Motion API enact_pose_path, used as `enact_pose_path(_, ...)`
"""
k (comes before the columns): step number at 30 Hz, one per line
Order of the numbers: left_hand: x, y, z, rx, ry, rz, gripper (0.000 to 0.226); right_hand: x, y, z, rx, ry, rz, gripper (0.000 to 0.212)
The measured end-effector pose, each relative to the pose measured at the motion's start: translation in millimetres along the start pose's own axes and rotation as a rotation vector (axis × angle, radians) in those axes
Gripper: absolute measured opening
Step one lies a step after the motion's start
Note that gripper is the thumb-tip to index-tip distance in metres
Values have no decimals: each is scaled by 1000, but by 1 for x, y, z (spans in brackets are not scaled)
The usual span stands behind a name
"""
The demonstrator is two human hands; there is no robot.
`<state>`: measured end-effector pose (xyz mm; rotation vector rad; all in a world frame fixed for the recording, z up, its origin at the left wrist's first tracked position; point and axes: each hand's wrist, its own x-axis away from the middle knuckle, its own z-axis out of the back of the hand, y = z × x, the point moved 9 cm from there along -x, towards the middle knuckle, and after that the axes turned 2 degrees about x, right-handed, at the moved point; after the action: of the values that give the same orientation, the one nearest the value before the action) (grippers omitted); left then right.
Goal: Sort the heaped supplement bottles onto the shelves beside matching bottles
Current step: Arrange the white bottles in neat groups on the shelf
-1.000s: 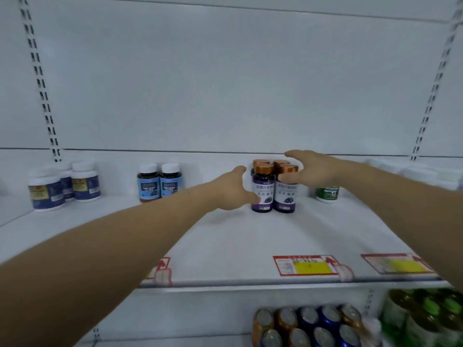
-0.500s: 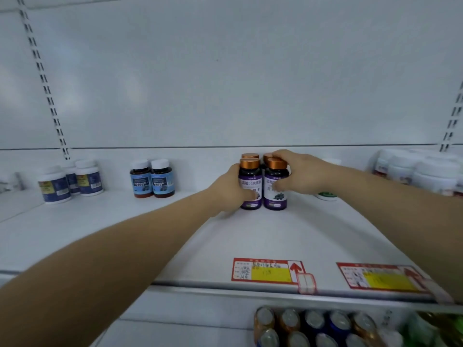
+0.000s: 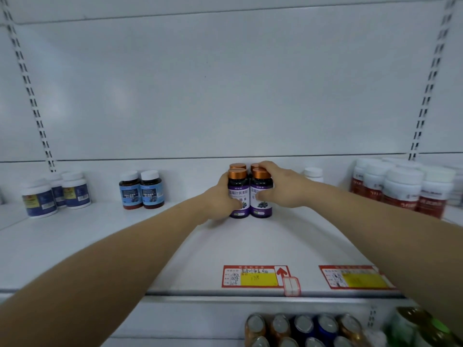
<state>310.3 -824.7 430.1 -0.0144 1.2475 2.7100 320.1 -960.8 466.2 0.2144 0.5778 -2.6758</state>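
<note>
A cluster of purple-label bottles with copper caps stands at the back middle of the white shelf (image 3: 250, 241). My left hand (image 3: 220, 201) wraps the front left purple bottle (image 3: 238, 190) from its left side. My right hand (image 3: 283, 189) wraps the front right purple bottle (image 3: 260, 196), fingers over its cap and thumb across the label. Two more copper caps (image 3: 238, 167) show just behind them. Both front bottles stand upright on the shelf, touching each other.
Two blue-label brown bottles (image 3: 141, 190) stand left of the cluster, white blue-label bottles (image 3: 56, 195) further left. A white-capped bottle (image 3: 313, 172) hides behind my right wrist. Red-label white bottles (image 3: 400, 189) fill the right. Price tags (image 3: 255, 276) line the front edge; cans (image 3: 300, 329) sit below.
Both hands have closed in tighter around the two front purple bottles, pressing them together. The view has shifted so the cluster sits more central and the red-label bottles appear at right.
</note>
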Motion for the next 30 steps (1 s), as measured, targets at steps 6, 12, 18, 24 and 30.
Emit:
enact_pose_path(6,20,26,31,-152,79,-53,94,18,20,59,142,60,-119,81)
enact_pose_path(12,47,89,22,-241,69,-283,77,63,56,111,286,115,-279,71)
enact_pose_path(18,47,119,-32,-273,11,-328,74,97,87,126,379,119,-352,68)
enact_pose_path(24,19,120,-85,-279,-40,-190,77,110,131,140,364,76,-377,70)
enact_pose_path(30,-29,118,-113,-173,81,28,84,94,167,128,345,-96,-301,78)
